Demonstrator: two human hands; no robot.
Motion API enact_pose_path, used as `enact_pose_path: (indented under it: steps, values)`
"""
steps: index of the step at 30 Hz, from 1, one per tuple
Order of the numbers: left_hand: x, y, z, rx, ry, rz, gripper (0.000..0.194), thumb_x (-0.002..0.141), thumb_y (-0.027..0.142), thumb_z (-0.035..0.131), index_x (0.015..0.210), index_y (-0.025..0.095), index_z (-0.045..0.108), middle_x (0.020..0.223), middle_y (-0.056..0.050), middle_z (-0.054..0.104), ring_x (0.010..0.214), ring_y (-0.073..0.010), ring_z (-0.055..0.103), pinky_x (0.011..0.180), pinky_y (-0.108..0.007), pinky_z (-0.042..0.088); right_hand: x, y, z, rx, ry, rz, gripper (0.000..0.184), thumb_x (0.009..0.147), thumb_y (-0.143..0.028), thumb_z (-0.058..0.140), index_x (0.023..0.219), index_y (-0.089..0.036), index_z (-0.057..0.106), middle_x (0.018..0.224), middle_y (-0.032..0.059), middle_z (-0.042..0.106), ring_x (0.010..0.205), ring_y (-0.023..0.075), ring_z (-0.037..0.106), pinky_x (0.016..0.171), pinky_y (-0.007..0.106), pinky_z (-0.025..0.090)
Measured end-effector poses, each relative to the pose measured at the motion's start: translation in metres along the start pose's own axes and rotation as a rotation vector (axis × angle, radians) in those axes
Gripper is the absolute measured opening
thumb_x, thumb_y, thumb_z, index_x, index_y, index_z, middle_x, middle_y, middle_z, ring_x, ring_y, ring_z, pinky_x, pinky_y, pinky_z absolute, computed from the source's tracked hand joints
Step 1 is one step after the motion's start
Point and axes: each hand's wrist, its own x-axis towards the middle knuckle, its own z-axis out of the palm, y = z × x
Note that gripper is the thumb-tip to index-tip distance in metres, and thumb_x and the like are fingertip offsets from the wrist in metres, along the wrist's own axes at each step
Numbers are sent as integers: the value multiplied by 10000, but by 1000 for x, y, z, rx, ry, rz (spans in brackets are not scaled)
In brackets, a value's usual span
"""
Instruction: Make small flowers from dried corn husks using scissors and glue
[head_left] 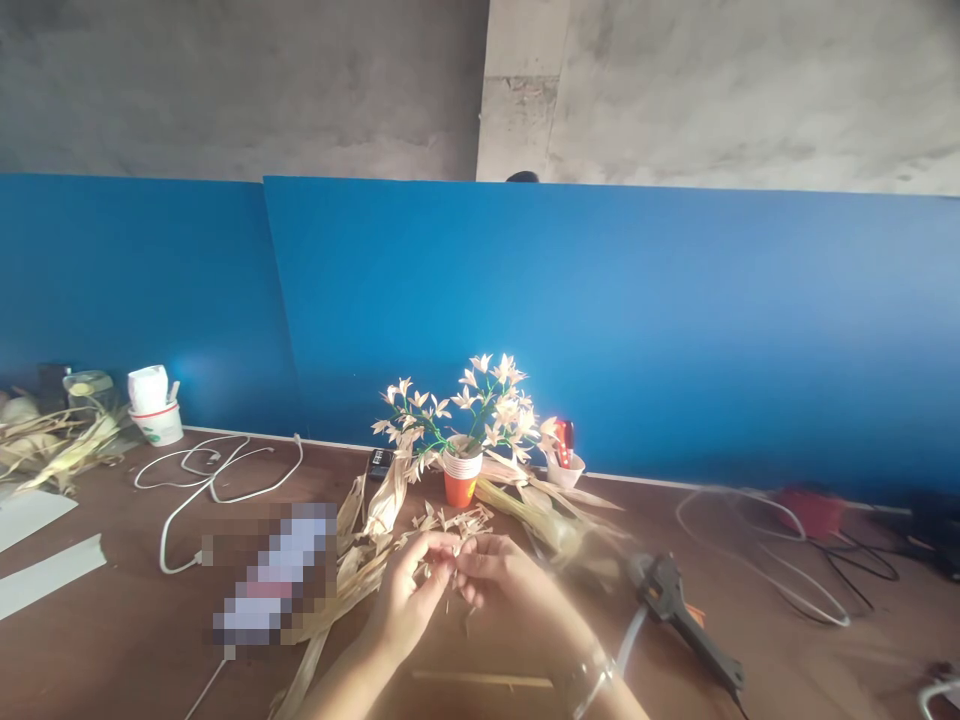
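Note:
My left hand (414, 592) and my right hand (499, 568) meet above the table in front of me, fingertips pinched together. Between them is a small pale piece of corn husk, mostly covered by the fingers. Just beyond lies a little heap of cut husk pieces (469, 522). Behind it stands an orange-and-white paper cup (460, 482) holding green stems with pale husk flowers (504, 408). Long dry corn husks (386, 510) spread to the left of the cup, and more husks (517, 500) lie to its right.
A black glue gun (679, 605) rests at the right, near a white cable (795, 580) and a red object (810, 512). On the left are a blurred-out object (277, 580), a looped white cord (214, 485) and a white tub (157, 422). A blue partition (600, 320) borders the table's back.

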Motion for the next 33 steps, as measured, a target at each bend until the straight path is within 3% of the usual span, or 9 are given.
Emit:
enact_pose_path:
  steps: [2, 7, 10, 14, 17, 19, 24, 27, 33]
  values:
    - [0, 0, 0, -44, -35, -2, 168, 857, 277, 562, 915, 211, 706, 839, -60, 680, 805, -220, 629, 769, -313, 477, 0, -1, -1, 6, -37, 0, 355, 561, -349, 834, 664, -119, 583, 565, -4, 609, 461, 52, 496, 471, 176, 338]
    - [0, 0, 0, -34, -79, 22, 208, 883, 299, 537, 745, 199, 656, 751, -44, 636, 752, -199, 602, 747, -294, 462, 4, 4, -3, 15, -9, -26, 400, 556, -338, 838, 714, -173, 510, 531, -48, 585, 453, 61, 499, 461, 170, 332]
    - [1, -4, 1, 64, -60, -25, 191, 871, 306, 535, 750, 195, 632, 752, -42, 626, 733, -193, 585, 690, -279, 452, 5, 5, -4, -201, 82, -113, 280, 643, -335, 761, 714, -156, 557, 543, -27, 594, 487, 92, 531, 496, 205, 376]
    - [3, -14, 4, 195, 1, -81, 151, 804, 286, 556, 706, 188, 618, 706, -32, 607, 706, -197, 574, 643, -275, 438, 1, -2, -1, -636, 209, -248, 53, 685, -165, 622, 709, -131, 654, 617, -5, 610, 578, 108, 520, 551, 226, 373]
    - [5, -17, 6, 213, 13, -86, 154, 774, 282, 562, 669, 184, 617, 684, -25, 598, 698, -195, 572, 657, -280, 437, -4, -8, 3, -892, 259, -300, 124, 657, -73, 535, 649, -137, 640, 581, -22, 554, 570, 96, 448, 539, 223, 323]
    - [5, -18, 6, 170, -7, -110, 167, 782, 295, 559, 682, 181, 631, 694, -26, 611, 705, -194, 580, 669, -280, 438, -6, -10, 3, -944, 272, -290, 112, 649, -73, 526, 626, -143, 611, 558, -32, 521, 556, 90, 417, 525, 221, 298]
    - [4, -19, 5, 10, -111, -170, 238, 825, 378, 543, 747, 181, 650, 703, -25, 645, 684, -186, 578, 641, -267, 433, -4, -7, -6, -611, 148, -70, 135, 705, -216, 561, 593, -143, 579, 509, -25, 522, 490, 78, 422, 485, 213, 280]
    - [4, -16, 5, 17, -96, -156, 178, 805, 351, 581, 771, 187, 643, 713, -14, 641, 677, -174, 564, 648, -262, 434, 0, -3, -9, -370, 114, -7, 170, 687, -272, 608, 580, -144, 575, 499, -19, 532, 470, 78, 440, 476, 213, 291]
    - [3, -8, 4, 113, -85, -79, 165, 801, 333, 591, 777, 179, 643, 776, -42, 638, 754, -197, 584, 710, -288, 453, -2, -4, -6, -312, 153, -12, 239, 695, -342, 671, 598, -141, 587, 495, -22, 516, 462, 75, 425, 472, 217, 278]
